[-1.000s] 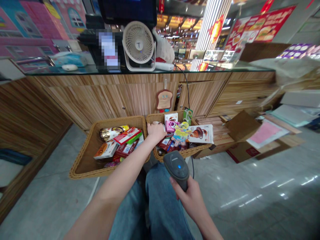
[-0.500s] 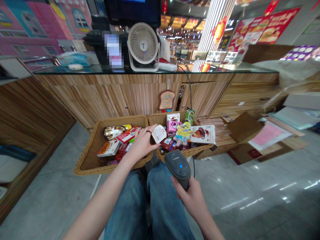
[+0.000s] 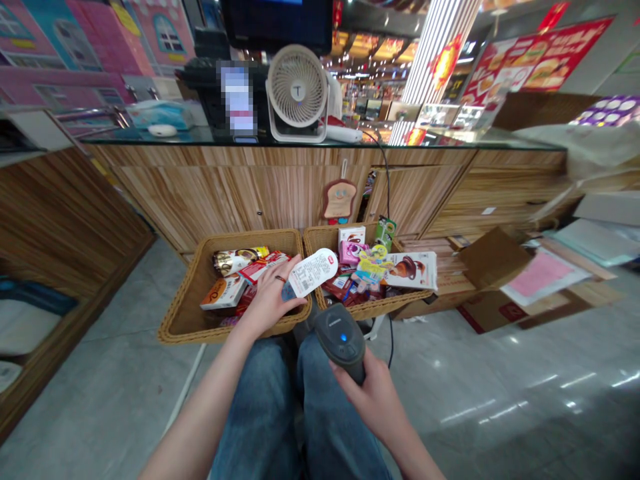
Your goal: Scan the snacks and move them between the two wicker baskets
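My left hand (image 3: 273, 293) is closed on a white packet (image 3: 313, 272) with a rounded end, printed text and a barcode. It holds the packet over the gap between two wicker baskets. In my right hand (image 3: 370, 387) is a dark grey barcode scanner (image 3: 341, 339) with a blue light on top; its head points up and left, below the packet and apart from it. The left basket (image 3: 180, 317) contains an orange-and-white box (image 3: 223, 292), a gold-and-white pack (image 3: 239, 260) and red packets (image 3: 263, 267). Snack packs and a white box (image 3: 413, 270) fill the right basket (image 3: 385, 307).
Behind the baskets stands a wood-grain counter (image 3: 215, 193) with a white fan (image 3: 299, 93) and a monitor (image 3: 280, 23) on it. A toast-shaped hanging ornament (image 3: 340, 199) is on its front. Open cardboard boxes (image 3: 493, 307) lie at the right, and a black cable (image 3: 388, 180) hangs down.
The packet has turned and more of its printed face shows. My left hand has shifted slightly left and down, still holding it. The scanner has moved left, closer under the packet.
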A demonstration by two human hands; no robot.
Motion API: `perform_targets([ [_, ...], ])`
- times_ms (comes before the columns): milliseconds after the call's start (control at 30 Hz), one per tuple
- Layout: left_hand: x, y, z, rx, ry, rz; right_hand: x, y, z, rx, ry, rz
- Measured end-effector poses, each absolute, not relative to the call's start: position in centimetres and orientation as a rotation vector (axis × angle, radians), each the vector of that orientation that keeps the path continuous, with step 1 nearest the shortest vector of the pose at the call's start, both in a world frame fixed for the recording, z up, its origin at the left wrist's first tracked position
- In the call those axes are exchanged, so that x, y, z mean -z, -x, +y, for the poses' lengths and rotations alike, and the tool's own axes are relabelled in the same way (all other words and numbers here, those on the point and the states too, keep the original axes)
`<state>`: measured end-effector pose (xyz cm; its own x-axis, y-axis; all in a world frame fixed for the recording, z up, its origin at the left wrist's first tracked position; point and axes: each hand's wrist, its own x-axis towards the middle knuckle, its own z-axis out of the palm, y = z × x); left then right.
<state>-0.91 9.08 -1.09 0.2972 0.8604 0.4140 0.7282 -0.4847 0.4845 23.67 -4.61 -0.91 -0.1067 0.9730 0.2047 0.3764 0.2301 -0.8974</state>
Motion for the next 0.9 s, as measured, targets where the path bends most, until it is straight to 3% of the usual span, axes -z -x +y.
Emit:
perform_targets([
  [900, 0.6, 1.14, 8.18, -1.021, -2.469, 1.58, 0.96, -23.73, -4.69, -0.886, 1.278, -1.648],
])
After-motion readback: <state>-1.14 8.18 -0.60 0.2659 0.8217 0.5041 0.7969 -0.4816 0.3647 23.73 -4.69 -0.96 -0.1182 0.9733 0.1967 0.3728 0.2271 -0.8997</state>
